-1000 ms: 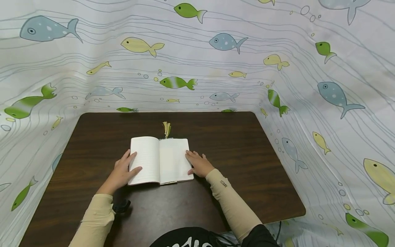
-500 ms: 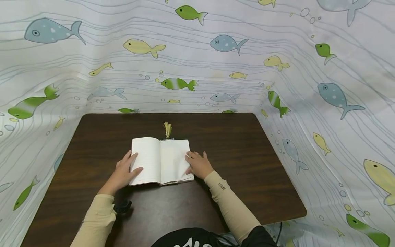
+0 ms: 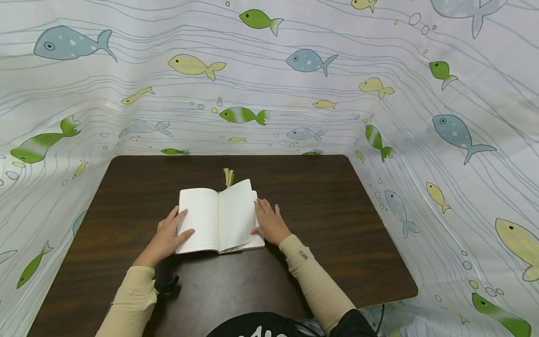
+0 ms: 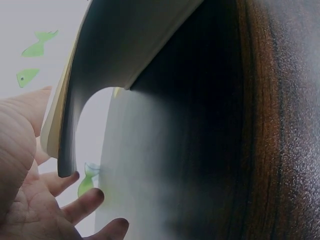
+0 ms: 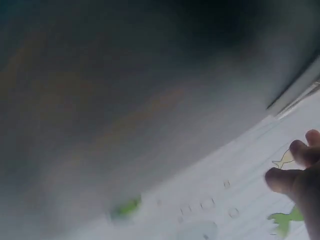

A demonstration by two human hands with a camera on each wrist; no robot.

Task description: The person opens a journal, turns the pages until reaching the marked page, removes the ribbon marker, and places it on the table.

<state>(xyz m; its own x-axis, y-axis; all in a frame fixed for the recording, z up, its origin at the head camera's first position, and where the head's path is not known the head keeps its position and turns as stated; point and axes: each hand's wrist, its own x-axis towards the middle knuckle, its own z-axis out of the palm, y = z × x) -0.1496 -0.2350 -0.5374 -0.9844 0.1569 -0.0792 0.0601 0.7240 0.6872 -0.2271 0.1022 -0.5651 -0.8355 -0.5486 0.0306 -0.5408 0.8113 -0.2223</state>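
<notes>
An open notebook [image 3: 198, 220] with blank-looking cream pages lies on the dark wooden table, seen from above in the head view. My left hand [image 3: 166, 236] holds its left edge, thumb over the page and fingers beside the edge. In the left wrist view, that hand's fingers [image 4: 85, 205] reach past the dark cover [image 4: 115, 45], which arches off the tabletop. At the right edge, my right hand [image 3: 271, 224] touches a raised right-hand page [image 3: 236, 213], its fingers fairly straight. The right wrist view shows its fingertips [image 5: 282, 180] beyond the notebook's edge [image 5: 295, 92].
A yellowish tassel [image 3: 228, 177] sticks out above the notebook's spine. The brown table [image 3: 328, 210] has rounded corners, and a white fish-print cloth [image 3: 269, 84] surrounds it at the back and sides. A black wrist device [image 3: 167, 283] sits by the left sleeve.
The right-hand page has lifted off the ones beneath, its top corner rising and tilting left. My right fingers have shifted slightly at its edge. The left hand has stayed in place.
</notes>
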